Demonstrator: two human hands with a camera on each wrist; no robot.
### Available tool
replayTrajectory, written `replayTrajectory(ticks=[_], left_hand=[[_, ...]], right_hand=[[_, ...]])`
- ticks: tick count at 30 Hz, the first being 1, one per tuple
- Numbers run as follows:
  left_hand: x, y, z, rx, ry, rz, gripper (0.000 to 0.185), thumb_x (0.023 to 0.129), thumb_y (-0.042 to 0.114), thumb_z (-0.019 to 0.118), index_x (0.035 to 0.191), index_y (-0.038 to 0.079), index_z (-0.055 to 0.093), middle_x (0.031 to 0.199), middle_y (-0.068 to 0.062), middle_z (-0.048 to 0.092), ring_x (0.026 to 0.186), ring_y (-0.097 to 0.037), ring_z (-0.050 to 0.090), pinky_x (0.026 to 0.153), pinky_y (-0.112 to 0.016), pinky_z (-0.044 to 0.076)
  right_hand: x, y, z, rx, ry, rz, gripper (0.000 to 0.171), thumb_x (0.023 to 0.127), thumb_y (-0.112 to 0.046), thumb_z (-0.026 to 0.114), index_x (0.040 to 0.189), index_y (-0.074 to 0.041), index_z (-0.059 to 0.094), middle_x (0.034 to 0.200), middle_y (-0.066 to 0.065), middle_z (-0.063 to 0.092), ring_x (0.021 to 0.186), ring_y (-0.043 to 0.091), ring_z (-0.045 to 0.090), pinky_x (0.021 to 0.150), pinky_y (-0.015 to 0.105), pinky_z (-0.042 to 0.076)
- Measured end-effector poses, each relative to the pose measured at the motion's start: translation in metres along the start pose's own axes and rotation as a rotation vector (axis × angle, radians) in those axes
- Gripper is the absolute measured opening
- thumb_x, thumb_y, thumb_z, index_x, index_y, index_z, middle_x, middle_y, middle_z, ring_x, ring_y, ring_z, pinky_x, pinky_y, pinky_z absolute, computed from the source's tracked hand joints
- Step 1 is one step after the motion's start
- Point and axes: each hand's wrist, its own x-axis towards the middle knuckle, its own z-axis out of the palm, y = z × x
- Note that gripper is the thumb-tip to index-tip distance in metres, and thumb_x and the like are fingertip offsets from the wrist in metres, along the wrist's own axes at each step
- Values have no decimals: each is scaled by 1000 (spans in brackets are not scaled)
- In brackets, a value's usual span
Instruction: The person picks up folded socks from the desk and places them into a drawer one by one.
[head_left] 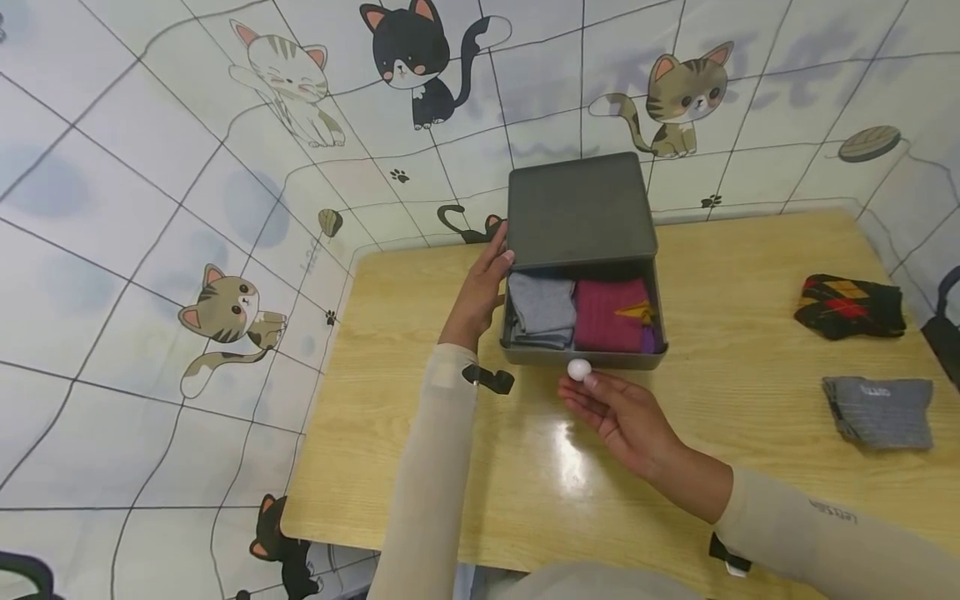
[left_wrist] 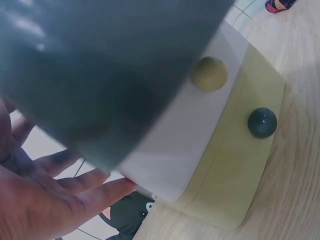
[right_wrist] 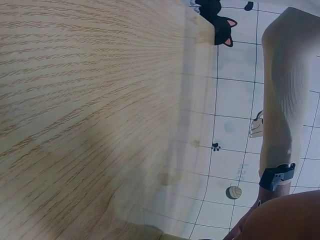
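Drawer box [head_left: 581, 208] sits mid-table [head_left: 420, 467], toward the back wall, drawer [head_left: 585, 357] pulled out toward us. Inside: folded grey socks [head_left: 540, 312] on the left, a magenta pair [head_left: 611, 315] on the right, side by side and touching.

We have our left hand [head_left: 483, 283] flat against the box's left side, fingers straight, bracing it, not gripping. Our right hand [head_left: 618, 412] is palm-up just in front of the drawer, fingertips [head_left: 590, 382] at the white knob [head_left: 578, 369]; relaxed, no pinch that we can see.

Our read: drawer is either just opened or about to be shut. Two more folded pairs lie well apart on the right: a dark argyle pair [head_left: 851, 307] and a grey pair [head_left: 879, 410]. If they go in, the next move needs the right hand off the knob and over to them. The drawer looks nearly full, so fit is tight.

Writing: small print on the right sleeve [head_left: 825, 533] and on the grey pair's cuff, both too small to read. Wall has cat cartoons only.
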Motion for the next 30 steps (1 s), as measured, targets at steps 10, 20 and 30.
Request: replayTrajectory(ticks=[10, 20, 30], left_hand=[[2, 2, -11, 6, -29, 2, 53, 110, 41, 55, 158, 55, 38, 170, 0, 30, 151, -33, 39, 112, -68, 37], [8, 5, -10, 1, -60, 5, 54, 110, 34, 57, 158, 51, 40, 166, -3, 36, 147, -31, 44, 110, -64, 43], [5, 8, -11, 12, -59, 16, 55, 110, 31, 56, 160, 46, 39, 165, -5, 37, 146, -31, 45, 107, -65, 45]], right_hand=[[6, 4, 6, 73, -21, 2, 30, 111, 3, 44, 115, 4, 74, 113, 23, 75, 108, 28, 75, 100, 36, 55], [6, 2, 8, 181, -66, -25, 31, 110, 5, 42, 116, 9, 72, 115, 25, 74, 110, 30, 74, 99, 36, 55], [19, -6, 6, 198, -51, -39, 32, 111, 3, 40, 113, 10, 71, 111, 24, 75, 107, 30, 75, 96, 33, 57]])
